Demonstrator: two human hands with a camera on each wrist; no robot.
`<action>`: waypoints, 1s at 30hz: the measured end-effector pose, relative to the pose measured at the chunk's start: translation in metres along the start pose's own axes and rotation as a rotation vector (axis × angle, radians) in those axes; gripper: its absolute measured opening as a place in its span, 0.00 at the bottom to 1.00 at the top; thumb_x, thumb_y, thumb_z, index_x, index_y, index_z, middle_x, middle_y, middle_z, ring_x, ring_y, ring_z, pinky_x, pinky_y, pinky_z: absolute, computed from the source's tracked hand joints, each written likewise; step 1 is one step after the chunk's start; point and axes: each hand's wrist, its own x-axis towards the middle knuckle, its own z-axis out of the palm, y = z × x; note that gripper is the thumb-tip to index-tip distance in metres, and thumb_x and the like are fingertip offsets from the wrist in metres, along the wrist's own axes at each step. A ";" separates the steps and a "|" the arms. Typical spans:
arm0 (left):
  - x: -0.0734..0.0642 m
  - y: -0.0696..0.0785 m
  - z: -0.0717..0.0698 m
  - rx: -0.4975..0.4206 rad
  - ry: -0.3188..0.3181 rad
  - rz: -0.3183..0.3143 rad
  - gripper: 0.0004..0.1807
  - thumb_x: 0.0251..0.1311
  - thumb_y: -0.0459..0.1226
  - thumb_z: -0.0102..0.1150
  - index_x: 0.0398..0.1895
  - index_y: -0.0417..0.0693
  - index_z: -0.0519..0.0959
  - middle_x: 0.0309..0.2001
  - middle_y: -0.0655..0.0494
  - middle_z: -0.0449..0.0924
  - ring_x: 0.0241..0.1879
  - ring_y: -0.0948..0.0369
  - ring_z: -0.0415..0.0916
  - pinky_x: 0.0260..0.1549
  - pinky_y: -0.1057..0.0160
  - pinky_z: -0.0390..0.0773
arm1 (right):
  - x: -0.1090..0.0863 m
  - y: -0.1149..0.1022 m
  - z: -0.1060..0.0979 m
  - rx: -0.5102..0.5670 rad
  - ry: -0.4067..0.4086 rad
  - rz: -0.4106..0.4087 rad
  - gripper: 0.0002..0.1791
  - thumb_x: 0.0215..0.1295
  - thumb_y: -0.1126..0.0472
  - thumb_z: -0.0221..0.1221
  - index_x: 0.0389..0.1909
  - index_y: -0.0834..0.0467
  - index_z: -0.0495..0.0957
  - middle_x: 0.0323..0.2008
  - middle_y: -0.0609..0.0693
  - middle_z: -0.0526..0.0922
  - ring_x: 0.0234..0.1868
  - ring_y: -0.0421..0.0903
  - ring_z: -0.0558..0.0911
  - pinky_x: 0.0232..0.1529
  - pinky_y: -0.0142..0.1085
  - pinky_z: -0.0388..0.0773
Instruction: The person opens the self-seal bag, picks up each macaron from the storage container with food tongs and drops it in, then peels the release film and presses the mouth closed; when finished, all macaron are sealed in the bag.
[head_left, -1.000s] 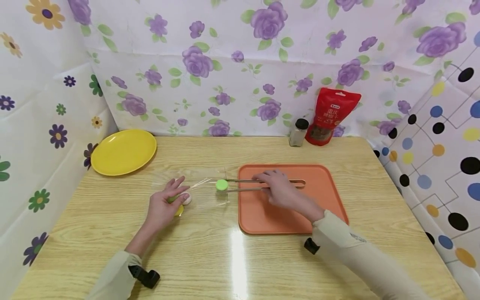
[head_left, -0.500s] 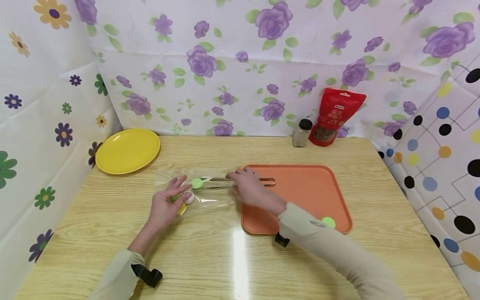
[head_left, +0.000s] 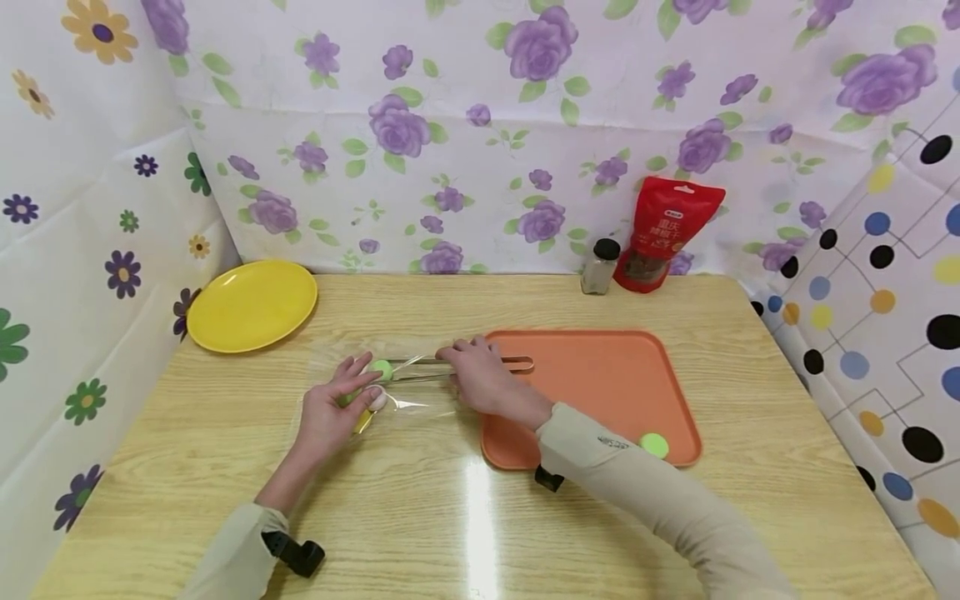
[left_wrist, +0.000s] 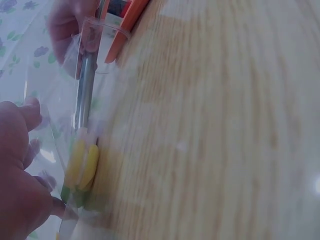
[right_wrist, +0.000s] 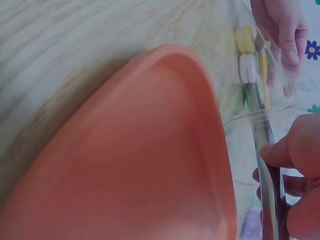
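My right hand [head_left: 486,379] grips a pair of metal tongs [head_left: 517,365], which reach leftward into a clear plastic bag [head_left: 423,402]. Between the tong tips is a green macaron [head_left: 382,370], inside the bag and close to the left fingers. My left hand [head_left: 330,412] holds the bag near its left end, thumb and fingers around the macarons there. A white macaron [head_left: 377,399] and a yellow macaron [head_left: 363,422] show beside the thumb; more green is partly hidden behind the fingers. In the right wrist view, the tongs [right_wrist: 268,190] pass the bag's printed edge.
An orange tray [head_left: 585,375] lies under the right forearm, with another green macaron [head_left: 654,446] near its front right corner. A yellow plate [head_left: 251,307] stands at the back left. At the back right are a black-capped jar [head_left: 600,268] and a red pouch [head_left: 667,233].
My right hand has moved left off the tray with the tongs, carrying the green macaron into the bag. The macaron on the tray has come into sight. My left hand has stayed put.
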 end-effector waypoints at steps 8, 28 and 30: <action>-0.002 0.001 -0.002 -0.015 -0.007 0.004 0.12 0.57 0.23 0.67 0.45 0.31 0.85 0.61 0.35 0.74 0.68 0.32 0.58 0.67 0.37 0.55 | -0.004 0.002 -0.004 -0.028 0.003 -0.001 0.23 0.70 0.63 0.62 0.65 0.54 0.75 0.57 0.53 0.78 0.49 0.56 0.74 0.39 0.43 0.66; -0.001 -0.001 0.001 -0.011 -0.001 -0.033 0.14 0.55 0.21 0.68 0.46 0.28 0.84 0.61 0.34 0.74 0.68 0.33 0.59 0.68 0.40 0.55 | -0.150 0.107 -0.056 0.031 0.074 -0.050 0.26 0.66 0.74 0.61 0.65 0.59 0.72 0.48 0.57 0.75 0.50 0.60 0.72 0.41 0.54 0.70; -0.001 0.000 0.000 -0.023 0.000 -0.039 0.14 0.55 0.22 0.69 0.46 0.29 0.84 0.62 0.36 0.74 0.69 0.34 0.59 0.69 0.42 0.55 | -0.171 0.119 -0.060 0.013 0.079 -0.040 0.27 0.65 0.75 0.61 0.64 0.59 0.73 0.47 0.56 0.75 0.47 0.59 0.72 0.37 0.51 0.71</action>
